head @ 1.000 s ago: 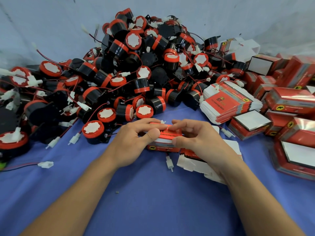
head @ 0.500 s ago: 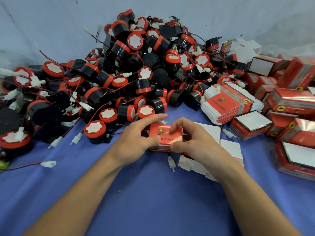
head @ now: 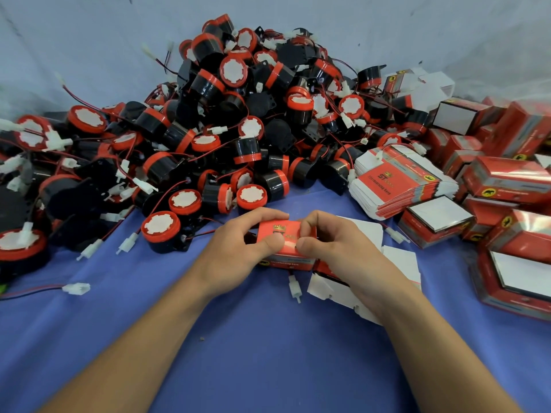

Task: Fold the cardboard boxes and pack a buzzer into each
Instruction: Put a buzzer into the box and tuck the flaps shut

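Left hand point(head: 235, 251) and right hand point(head: 337, 248) have brought thumbs together atop the box point(head: 278, 231).

the left hand point(head: 235, 254) and right hand point(head: 340, 254) are bare. the left forearm point(head: 140, 344) and right forearm point(head: 426, 338) are bare too, uncovered down to the bottom edge of the view.

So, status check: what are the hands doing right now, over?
Left hand and right hand both grip the red box, thumbs on top. Box folded into shape; contents hidden. Nothing blocking: buzzer pile behind, flat blanks under right wrist.
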